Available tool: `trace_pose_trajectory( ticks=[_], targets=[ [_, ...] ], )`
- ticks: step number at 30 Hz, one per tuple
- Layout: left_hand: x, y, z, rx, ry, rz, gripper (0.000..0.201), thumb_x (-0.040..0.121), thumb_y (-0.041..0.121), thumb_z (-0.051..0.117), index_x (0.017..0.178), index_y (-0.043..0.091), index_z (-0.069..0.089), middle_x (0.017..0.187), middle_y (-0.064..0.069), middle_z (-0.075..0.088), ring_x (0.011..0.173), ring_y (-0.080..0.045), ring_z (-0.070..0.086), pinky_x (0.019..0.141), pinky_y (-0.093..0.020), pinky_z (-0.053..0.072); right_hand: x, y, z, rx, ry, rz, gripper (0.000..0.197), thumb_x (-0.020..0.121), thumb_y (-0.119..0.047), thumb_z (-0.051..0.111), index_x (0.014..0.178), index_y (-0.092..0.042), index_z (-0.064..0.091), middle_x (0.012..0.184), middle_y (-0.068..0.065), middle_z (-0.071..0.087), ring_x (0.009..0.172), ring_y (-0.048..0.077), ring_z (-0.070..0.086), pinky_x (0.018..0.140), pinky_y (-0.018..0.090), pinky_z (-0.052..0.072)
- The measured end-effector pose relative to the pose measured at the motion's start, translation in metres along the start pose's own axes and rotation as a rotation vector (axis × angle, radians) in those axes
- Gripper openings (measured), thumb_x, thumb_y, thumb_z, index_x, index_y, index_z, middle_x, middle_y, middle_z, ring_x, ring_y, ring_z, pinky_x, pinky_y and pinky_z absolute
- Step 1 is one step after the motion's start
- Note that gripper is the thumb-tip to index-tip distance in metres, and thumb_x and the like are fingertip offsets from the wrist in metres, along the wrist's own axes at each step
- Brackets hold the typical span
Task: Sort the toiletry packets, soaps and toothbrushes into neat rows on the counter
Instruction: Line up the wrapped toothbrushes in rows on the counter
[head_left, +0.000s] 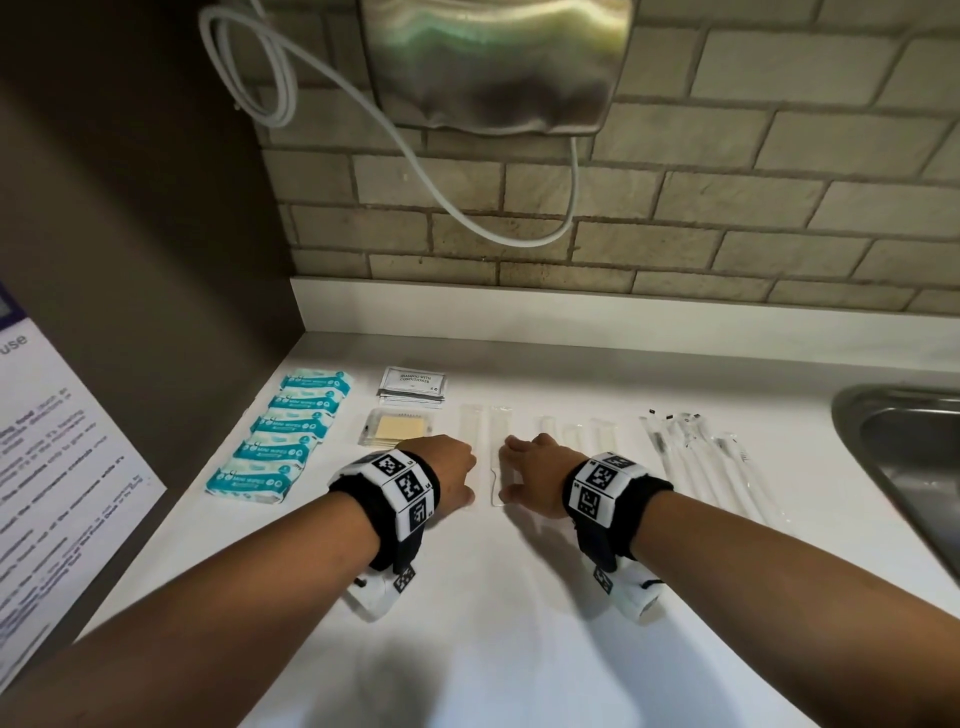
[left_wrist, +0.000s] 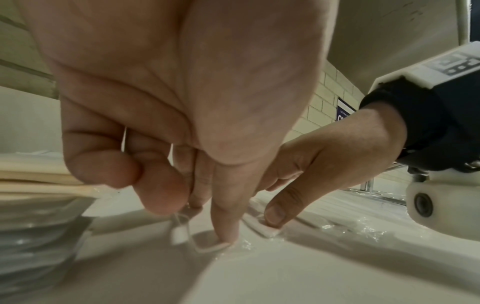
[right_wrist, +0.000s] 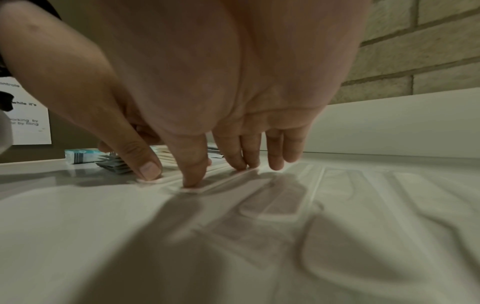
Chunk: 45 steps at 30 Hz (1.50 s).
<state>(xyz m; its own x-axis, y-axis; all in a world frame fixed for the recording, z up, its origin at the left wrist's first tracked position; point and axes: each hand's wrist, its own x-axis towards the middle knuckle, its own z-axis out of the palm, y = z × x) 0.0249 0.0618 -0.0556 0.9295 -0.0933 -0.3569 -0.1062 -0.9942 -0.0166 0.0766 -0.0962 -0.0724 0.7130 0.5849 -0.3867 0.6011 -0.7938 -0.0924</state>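
Observation:
On the white counter (head_left: 519, 649), my left hand (head_left: 460, 475) and right hand (head_left: 519, 470) rest side by side, palms down, mid-counter. Each presses one long clear-wrapped packet. The left packet (head_left: 469, 423) lies under my left thumb tip (left_wrist: 223, 232), and the right packet (head_left: 500, 436) under my right thumb (left_wrist: 275, 211) and fingertips (right_wrist: 241, 162). Neither hand grips anything. Several teal wipe packets (head_left: 280, 441) form a column at far left. Shampoo sachets (head_left: 413, 387) and a wrapped soap (head_left: 397, 428) lie beside them. Wrapped toothbrushes (head_left: 696, 457) lie on the right.
More clear flat packets (head_left: 571, 431) lie just right of my right hand. A steel sink (head_left: 904, 452) cuts into the counter at far right. A brick wall with a metal unit (head_left: 493, 62) and a looping white cable (head_left: 467, 218) stands behind. A printed notice (head_left: 52, 457) hangs on the left wall.

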Motion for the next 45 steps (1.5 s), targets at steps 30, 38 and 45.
trace_pose_trajectory(
  ticks=[30,38,45],
  targets=[
    [0.020,0.084,-0.004,0.070,0.034,0.157,0.061,0.099,0.046,0.037,0.149,0.013,0.028,0.160,-0.004,0.020,0.149,-0.024,0.010,0.119,-0.044,0.013,-0.055,0.062,0.004,-0.116,0.000,0.064,0.062,0.095,-0.045,0.045,0.148,-0.017,0.031,0.157,0.002,0.029,0.146,0.028,0.020,0.119,0.040,0.019],
    [0.017,0.071,-0.005,0.022,-0.006,0.107,0.062,0.099,0.045,0.036,0.152,0.015,0.023,0.163,-0.001,0.012,0.150,-0.023,0.005,0.121,-0.044,0.007,-0.039,0.054,0.001,-0.047,-0.017,0.039,0.055,0.094,-0.036,0.049,0.142,-0.011,0.039,0.149,0.006,0.037,0.135,0.031,0.038,0.110,0.045,0.036],
    [0.015,0.069,-0.009,-0.021,-0.037,0.097,0.059,0.100,0.042,0.038,0.151,0.014,0.024,0.163,-0.001,0.011,0.150,-0.024,0.005,0.120,-0.043,0.012,-0.032,0.055,-0.001,-0.004,-0.019,0.030,0.056,0.095,-0.030,0.047,0.146,-0.011,0.033,0.159,0.005,0.021,0.134,0.032,0.042,0.106,0.045,0.041]
  ],
)
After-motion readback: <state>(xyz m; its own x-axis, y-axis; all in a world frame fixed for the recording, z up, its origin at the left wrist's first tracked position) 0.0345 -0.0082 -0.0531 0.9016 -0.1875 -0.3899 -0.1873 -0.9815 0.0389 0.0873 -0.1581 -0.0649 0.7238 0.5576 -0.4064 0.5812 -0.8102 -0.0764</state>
